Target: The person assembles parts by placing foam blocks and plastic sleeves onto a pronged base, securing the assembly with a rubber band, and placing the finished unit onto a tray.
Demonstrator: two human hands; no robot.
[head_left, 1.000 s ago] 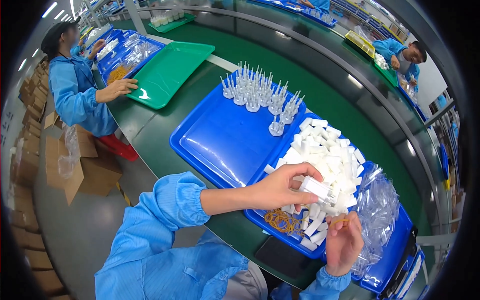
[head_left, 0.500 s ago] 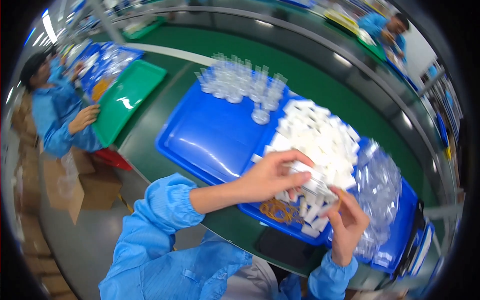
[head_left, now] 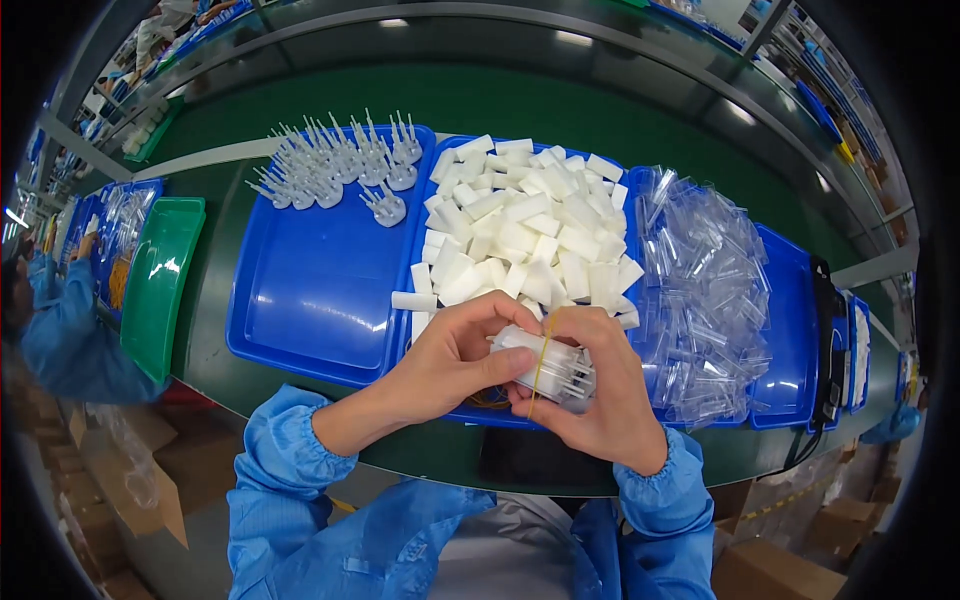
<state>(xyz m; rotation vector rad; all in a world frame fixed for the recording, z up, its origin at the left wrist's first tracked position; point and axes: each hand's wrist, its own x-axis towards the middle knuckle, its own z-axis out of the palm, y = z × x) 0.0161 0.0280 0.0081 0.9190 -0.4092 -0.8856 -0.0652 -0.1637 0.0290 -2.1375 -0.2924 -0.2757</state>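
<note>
Bundle [head_left: 557, 370] sits at six o'clock from white blocks [head_left: 530, 220]; I see left hand [head_left: 450, 355] clamped on it, seemingly to steady it, right hand [head_left: 612, 390] clasping pronged end [head_left: 578, 380] and rubber band [head_left: 541, 372].

Two hands [head_left: 432, 365], one stretched rubber band [head_left: 541, 368]
</note>
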